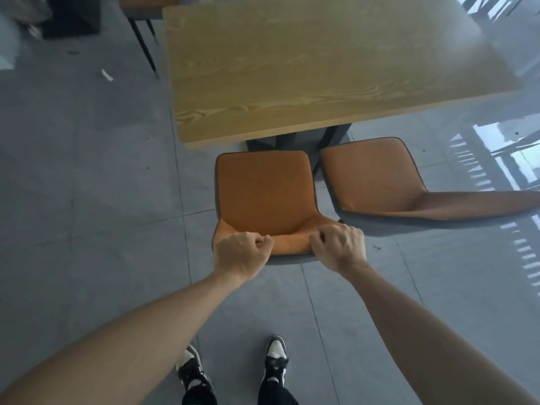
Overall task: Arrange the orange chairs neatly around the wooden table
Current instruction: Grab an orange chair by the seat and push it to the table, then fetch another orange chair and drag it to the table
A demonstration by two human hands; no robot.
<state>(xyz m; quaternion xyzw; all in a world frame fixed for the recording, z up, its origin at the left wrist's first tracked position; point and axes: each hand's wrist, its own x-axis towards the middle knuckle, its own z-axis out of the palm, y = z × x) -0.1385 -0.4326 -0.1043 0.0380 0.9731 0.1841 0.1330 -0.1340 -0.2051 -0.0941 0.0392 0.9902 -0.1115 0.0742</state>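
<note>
The tabletop (306, 68) was matt, grained wood; the orange chairs' seats (264, 191) looked like soft matt leather; floor tiles (87, 171) shone glossy.

Grey tiled floor (87, 200) fills most of the scene, its joints running in thin lines. On the right it turns glossy and carries bright window reflections (496, 159). A small white scrap (107, 75) lies on the tiles at far left. A dark boxy object (73, 16), blurred, stands in the far left corner. Near the bottom edge are two black-and-white sneakers (276, 356) and dark trouser cuffs (276, 394).
</note>
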